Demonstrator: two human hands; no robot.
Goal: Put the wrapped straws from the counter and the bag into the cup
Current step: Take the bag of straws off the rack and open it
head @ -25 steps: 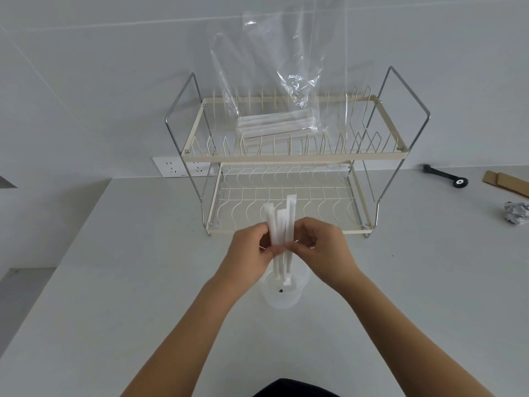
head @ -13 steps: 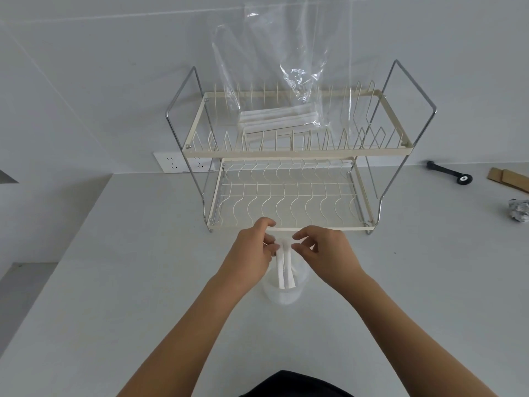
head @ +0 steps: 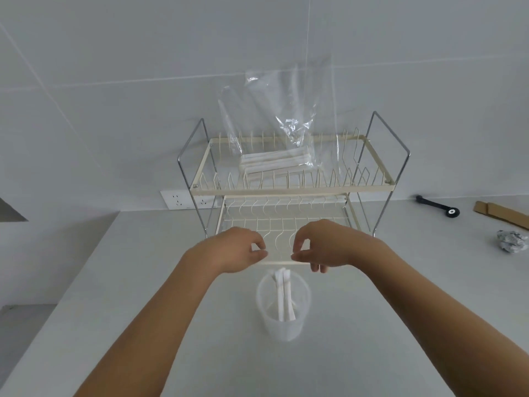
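Note:
A translucent plastic cup (head: 283, 325) stands on the white counter, with a few white wrapped straws (head: 283, 296) upright inside it. My left hand (head: 232, 250) and my right hand (head: 326, 245) hover just above and behind the cup, empty, thumbs and fingers loosely curled and slightly apart. On the rack's upper tier a clear plastic bag (head: 274, 116) stands upright, with a stack of wrapped straws (head: 274, 163) lying in its bottom.
A two-tier cream wire dish rack (head: 289, 191) stands against the wall behind the cup. A wall socket (head: 183, 199) is to its left. At the far right lie a black tool (head: 438, 206), a cardboard piece (head: 501, 214) and a crumpled foil ball (head: 512, 240).
Both hands lowered the bundle of straws into the cup, let go of it, and lifted apart above the cup. The camera view tilted downward.

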